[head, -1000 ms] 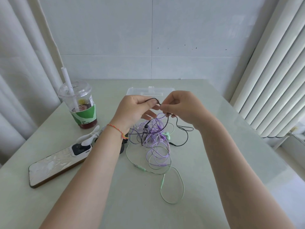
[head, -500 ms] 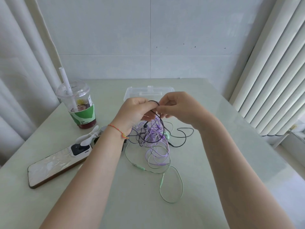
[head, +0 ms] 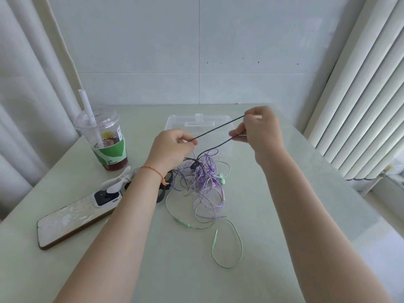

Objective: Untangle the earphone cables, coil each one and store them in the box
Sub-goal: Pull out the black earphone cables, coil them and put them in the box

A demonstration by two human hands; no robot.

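Clear plastic box (head: 175, 124) stands near the desk's far edge, contents unclear. Both hands, left hand (head: 172, 147) and right hand (head: 261, 130), pinch the black cable (head: 218, 129) stretched above the purple-green tangle (head: 205, 182) mid-desk.

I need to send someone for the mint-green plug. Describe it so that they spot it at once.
Start at the table edge nearest the camera, then find the purple cable tangle. Just nearer than it lies the mint-green plug, ending a pale loop; unlike the other cables, it lies clear of the tangle.
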